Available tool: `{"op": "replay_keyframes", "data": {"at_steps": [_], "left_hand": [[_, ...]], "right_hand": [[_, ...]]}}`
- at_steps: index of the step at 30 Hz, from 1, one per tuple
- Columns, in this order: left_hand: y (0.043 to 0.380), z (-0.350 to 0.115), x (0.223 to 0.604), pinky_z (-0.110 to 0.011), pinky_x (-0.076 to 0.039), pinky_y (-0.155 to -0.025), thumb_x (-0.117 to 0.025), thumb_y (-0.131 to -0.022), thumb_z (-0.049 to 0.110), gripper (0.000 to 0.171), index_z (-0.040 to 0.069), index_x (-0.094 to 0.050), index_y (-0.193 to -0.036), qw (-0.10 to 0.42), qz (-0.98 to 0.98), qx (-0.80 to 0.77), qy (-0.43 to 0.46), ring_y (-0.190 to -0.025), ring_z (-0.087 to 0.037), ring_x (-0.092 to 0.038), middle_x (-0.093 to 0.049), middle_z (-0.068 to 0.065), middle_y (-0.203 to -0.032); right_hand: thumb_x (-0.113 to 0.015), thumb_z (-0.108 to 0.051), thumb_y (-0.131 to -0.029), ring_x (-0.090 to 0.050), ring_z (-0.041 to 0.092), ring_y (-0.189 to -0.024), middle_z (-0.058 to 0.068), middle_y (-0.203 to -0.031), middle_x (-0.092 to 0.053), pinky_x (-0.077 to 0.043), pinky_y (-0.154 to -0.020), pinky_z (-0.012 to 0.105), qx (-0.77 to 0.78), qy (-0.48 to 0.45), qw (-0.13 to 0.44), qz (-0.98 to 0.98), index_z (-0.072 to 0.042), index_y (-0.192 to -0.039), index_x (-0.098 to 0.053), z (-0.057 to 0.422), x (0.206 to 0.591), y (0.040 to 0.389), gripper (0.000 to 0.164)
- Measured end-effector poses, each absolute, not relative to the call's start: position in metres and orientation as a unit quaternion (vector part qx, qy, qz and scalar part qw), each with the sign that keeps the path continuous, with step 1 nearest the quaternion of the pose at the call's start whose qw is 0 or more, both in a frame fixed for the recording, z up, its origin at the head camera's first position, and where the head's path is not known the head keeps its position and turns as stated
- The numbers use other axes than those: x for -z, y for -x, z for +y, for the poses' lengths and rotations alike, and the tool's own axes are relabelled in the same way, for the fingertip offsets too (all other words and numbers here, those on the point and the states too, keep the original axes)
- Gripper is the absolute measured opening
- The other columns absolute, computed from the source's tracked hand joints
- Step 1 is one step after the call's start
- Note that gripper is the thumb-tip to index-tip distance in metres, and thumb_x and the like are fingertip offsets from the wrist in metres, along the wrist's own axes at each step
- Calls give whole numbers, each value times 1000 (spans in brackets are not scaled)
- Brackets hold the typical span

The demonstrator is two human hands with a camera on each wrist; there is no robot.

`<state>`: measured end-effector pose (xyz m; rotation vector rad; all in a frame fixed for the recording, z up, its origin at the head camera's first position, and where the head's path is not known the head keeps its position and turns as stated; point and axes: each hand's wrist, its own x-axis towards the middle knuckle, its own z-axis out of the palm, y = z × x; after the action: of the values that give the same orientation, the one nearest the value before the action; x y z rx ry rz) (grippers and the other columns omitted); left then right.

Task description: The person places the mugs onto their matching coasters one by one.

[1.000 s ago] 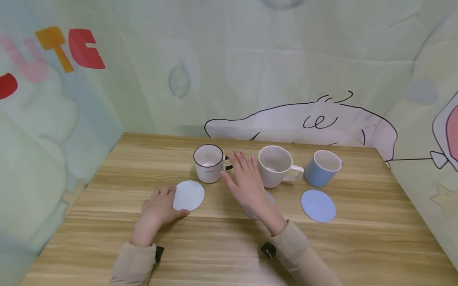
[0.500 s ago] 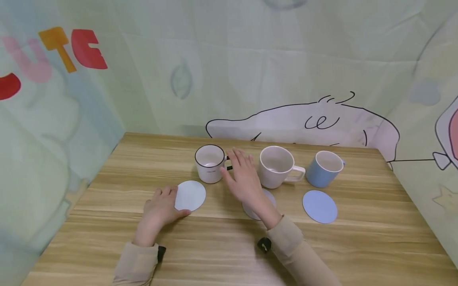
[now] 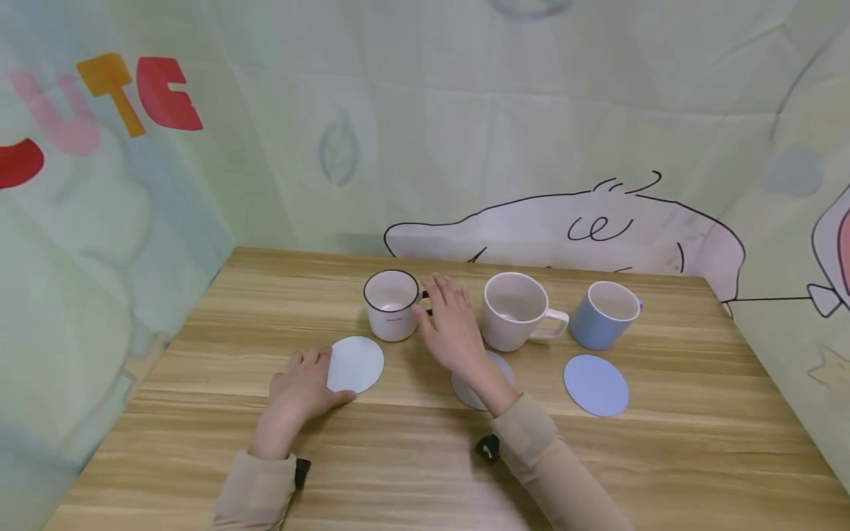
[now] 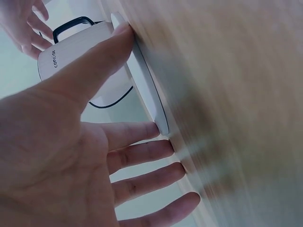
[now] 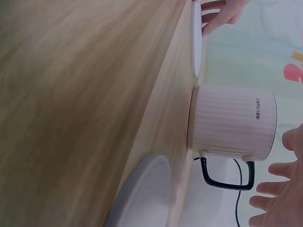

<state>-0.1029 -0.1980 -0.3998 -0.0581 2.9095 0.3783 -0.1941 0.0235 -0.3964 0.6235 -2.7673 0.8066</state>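
Note:
In the head view a white mug (image 3: 393, 323) with a black rim and black handle stands upright at the back. My right hand (image 3: 454, 332) hovers at its handle side, fingers extended. The right wrist view shows a gap between those fingers and the mug (image 5: 232, 123), which bears the word "concise". In front of the mug lies a pale round coaster (image 3: 361, 366) on the table. My left hand (image 3: 299, 387) touches its left edge with thumb and index finger. In the left wrist view, the other fingers of this hand (image 4: 71, 137) are spread, close to the tabletop.
Right of my right hand stand a larger pinkish-white mug (image 3: 508, 333) and a blue mug (image 3: 598, 324). A greyish coaster (image 3: 502, 367) lies partly under my right wrist, and a lavender-blue coaster (image 3: 596, 386) farther right. A printed cloth (image 3: 425, 147) hangs behind the wooden table (image 3: 398, 472).
The head view has shifted slightly. My right forearm has swung a little to the left, its hand staying beside the mug's handle. My left hand and the coaster have kept their places.

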Motion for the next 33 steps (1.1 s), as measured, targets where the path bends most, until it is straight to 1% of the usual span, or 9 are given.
{"op": "replay_keyframes", "data": {"at_steps": [7,12,18,25,28,31,33], "left_hand": [[101,-197,397,-61,-44,-86,-74,-78,48,91,-6,-38,-141,107,986,-128,22,-121,-41,-42,-46,-23,-134],[100,-197,398,-61,-44,-87,-74,-78,48,91,-6,-38,-141,109,986,-126,24,-121,-41,-42,-46,-23,-135],[102,-198,400,-61,-43,-89,-73,-78,49,92,-5,-37,-143,114,984,-130,31,-123,-40,-41,-45,-22,-138],[102,-197,397,-62,-42,-90,-73,-79,48,91,-5,-36,-143,117,984,-130,31,-124,-40,-41,-44,-22,-139],[102,-197,397,-62,-43,-90,-73,-79,49,91,-5,-37,-143,115,984,-129,31,-123,-40,-41,-45,-22,-138],[101,-197,397,-62,-43,-90,-73,-79,49,91,-4,-37,-143,114,985,-129,32,-123,-40,-41,-45,-22,-138],[100,-197,397,-62,-43,-90,-73,-79,48,91,-4,-37,-143,114,985,-129,32,-124,-39,-41,-45,-21,-139]], "right_hand": [[-41,-35,-102,-28,31,-146,14,-153,-36,-13,-121,51,-279,-202,81,-935,-12,-145,-39,20,398,198,49],[-41,-32,-102,-30,32,-145,17,-153,-36,-15,-121,51,-317,-193,55,-927,-9,-146,-38,19,398,201,49],[-40,-32,-103,-32,36,-142,18,-152,-36,-24,-118,52,-370,-179,30,-911,-9,-145,-39,19,400,208,48],[-38,-33,-103,-32,32,-143,13,-153,-36,-27,-117,49,-417,-158,-1,-895,-11,-145,-40,19,403,213,47],[-38,-32,-103,-34,31,-142,13,-152,-38,-28,-117,48,-428,-152,-6,-891,-11,-144,-42,18,404,215,46],[-38,-32,-103,-37,29,-141,12,-150,-41,-31,-116,47,-442,-146,-11,-885,-11,-143,-43,17,406,217,45],[-39,-31,-103,-41,28,-137,12,-148,-43,-34,-113,47,-454,-142,-16,-880,-11,-143,-44,17,407,218,45]]}}
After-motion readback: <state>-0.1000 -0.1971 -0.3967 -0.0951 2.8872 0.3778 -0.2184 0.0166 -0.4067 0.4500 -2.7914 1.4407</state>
